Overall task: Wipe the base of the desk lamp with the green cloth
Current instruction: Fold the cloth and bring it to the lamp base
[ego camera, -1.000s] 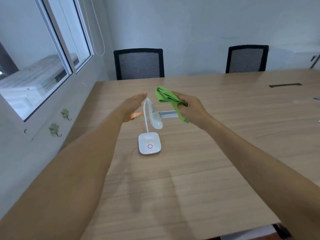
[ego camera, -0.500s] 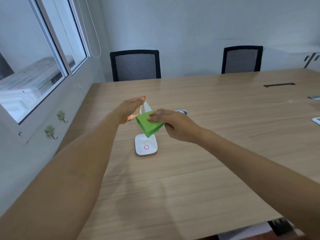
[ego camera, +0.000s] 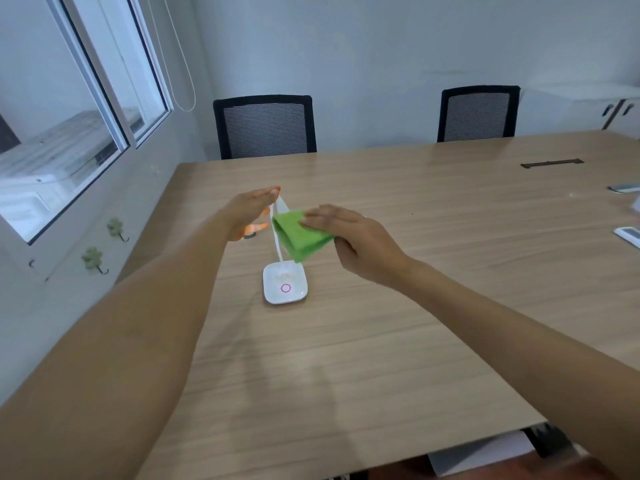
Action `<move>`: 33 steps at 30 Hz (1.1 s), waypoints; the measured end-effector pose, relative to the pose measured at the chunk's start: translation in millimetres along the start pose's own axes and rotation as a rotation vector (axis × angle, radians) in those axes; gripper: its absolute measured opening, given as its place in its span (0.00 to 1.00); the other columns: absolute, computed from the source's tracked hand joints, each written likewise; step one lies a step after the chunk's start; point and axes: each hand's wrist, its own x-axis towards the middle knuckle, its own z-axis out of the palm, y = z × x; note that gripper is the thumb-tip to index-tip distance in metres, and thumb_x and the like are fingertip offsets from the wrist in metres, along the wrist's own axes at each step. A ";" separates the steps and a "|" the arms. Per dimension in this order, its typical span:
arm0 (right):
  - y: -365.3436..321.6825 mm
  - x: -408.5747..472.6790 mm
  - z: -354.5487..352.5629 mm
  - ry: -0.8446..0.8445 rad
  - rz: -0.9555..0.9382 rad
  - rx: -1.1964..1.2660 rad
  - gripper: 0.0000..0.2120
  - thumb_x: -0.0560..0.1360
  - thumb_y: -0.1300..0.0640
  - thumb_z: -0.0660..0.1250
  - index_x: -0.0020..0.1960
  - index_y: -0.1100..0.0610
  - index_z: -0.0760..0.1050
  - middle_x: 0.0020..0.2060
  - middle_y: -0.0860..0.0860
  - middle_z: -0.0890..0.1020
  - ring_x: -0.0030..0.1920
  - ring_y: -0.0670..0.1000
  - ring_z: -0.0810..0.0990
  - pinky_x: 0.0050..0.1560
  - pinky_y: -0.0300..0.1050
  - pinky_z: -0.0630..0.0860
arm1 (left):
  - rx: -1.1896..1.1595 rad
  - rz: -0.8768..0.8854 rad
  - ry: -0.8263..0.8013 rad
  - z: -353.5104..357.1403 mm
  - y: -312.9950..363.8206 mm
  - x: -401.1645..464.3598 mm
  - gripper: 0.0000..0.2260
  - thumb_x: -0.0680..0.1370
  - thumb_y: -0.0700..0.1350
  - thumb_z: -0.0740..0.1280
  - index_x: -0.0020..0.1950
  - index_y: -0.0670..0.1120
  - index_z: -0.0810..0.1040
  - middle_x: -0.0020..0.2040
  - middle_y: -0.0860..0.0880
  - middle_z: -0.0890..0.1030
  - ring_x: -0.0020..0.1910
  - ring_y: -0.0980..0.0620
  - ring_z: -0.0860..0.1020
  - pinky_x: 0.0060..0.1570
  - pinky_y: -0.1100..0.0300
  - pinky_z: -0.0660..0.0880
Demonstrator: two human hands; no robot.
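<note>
right hand (ego camera: 360, 244) fingers pinch green cloth (ego camera: 299, 235) above lamp base (ego camera: 284, 284) | left hand (ego camera: 249, 213) open

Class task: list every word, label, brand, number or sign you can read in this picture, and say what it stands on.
No words, brands or numbers can be read anywhere.
Pink ring symbol, no text: on the white lamp base.
Green cloth: no label shows.
Small objects at the table's right edge: too blurred to read.

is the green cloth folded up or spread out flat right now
Folded. The green cloth shows a doubled edge on its left side and forms a compact wedge, held in the right hand above the lamp base.
</note>
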 end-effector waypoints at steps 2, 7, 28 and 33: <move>5.4 17.9 8.3 0.040 0.033 0.009 0.28 0.66 0.75 0.53 0.60 0.64 0.78 0.59 0.60 0.81 0.62 0.59 0.78 0.66 0.32 0.66 | 0.003 0.001 -0.004 -1.5 -1.1 1.4 0.15 0.77 0.53 0.66 0.63 0.56 0.77 0.69 0.54 0.72 0.70 0.51 0.68 0.63 0.54 0.70; 10.1 37.2 24.2 -0.024 0.082 0.016 0.28 0.65 0.75 0.54 0.61 0.64 0.78 0.60 0.61 0.81 0.62 0.59 0.78 0.62 0.55 0.77 | 0.003 -0.003 -0.011 -2.0 -1.5 -0.4 0.09 0.75 0.55 0.68 0.55 0.59 0.80 0.69 0.53 0.73 0.70 0.49 0.69 0.63 0.52 0.69; 14.4 -65.9 33.5 0.037 -0.284 -0.313 0.25 0.77 0.67 0.46 0.61 0.58 0.79 0.60 0.54 0.82 0.63 0.57 0.78 0.65 0.51 0.74 | 0.048 0.020 0.070 1.0 4.4 -6.1 0.20 0.79 0.54 0.62 0.70 0.52 0.71 0.74 0.52 0.68 0.72 0.49 0.67 0.68 0.50 0.68; 36.4 -83.3 70.1 -0.142 -0.236 -0.385 0.24 0.71 0.70 0.52 0.58 0.57 0.81 0.57 0.53 0.84 0.59 0.56 0.82 0.63 0.48 0.70 | 0.314 0.088 0.207 -7.5 -26.5 -13.2 0.24 0.80 0.58 0.54 0.71 0.47 0.69 0.68 0.49 0.73 0.62 0.46 0.73 0.65 0.55 0.67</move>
